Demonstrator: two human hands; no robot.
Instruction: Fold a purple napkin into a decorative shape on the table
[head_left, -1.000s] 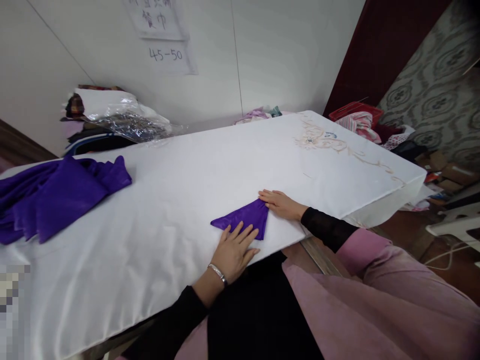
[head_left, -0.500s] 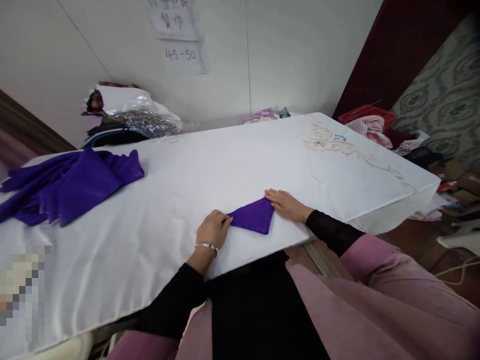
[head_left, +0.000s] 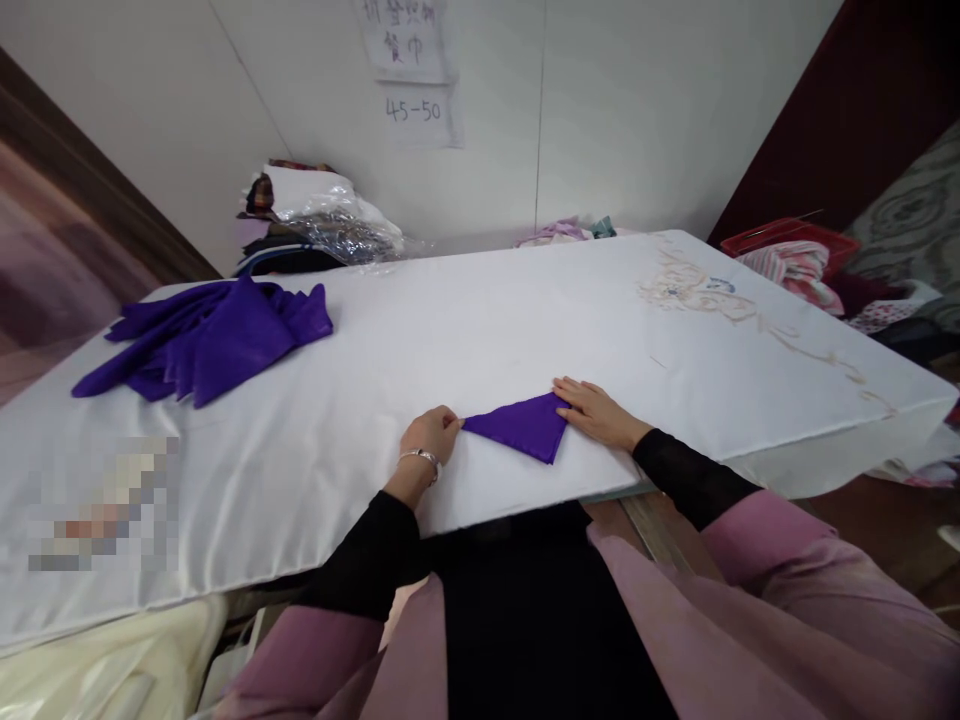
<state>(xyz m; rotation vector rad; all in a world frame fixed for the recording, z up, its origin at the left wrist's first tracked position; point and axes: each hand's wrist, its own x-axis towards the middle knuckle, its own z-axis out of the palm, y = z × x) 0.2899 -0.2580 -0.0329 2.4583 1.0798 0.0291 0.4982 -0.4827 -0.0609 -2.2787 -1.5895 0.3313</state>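
A small folded purple cloth napkin [head_left: 521, 425] lies on the white-covered table [head_left: 420, 350] near its front edge, in a roughly triangular shape. My left hand [head_left: 433, 437], with a bracelet at the wrist, pinches the napkin's pointed left corner between thumb and fingertips. My right hand [head_left: 596, 412] lies flat with fingers stretched out over the napkin's upper right corner. A loose heap of purple cloths [head_left: 232, 335] rests on the table at the far left.
Behind the table stands a stack of folded fabrics [head_left: 315, 215] under clear plastic. A red basket [head_left: 780, 242] with striped cloth sits past the right end. Paper signs [head_left: 416, 112] hang on the wall. A pale bag [head_left: 127, 655] is below the front left edge.
The view has swung left, so things appear shifted right. My left hand has drawn the napkin's left corner out to the left, making a longer point. My right hand stays at the upper right corner.
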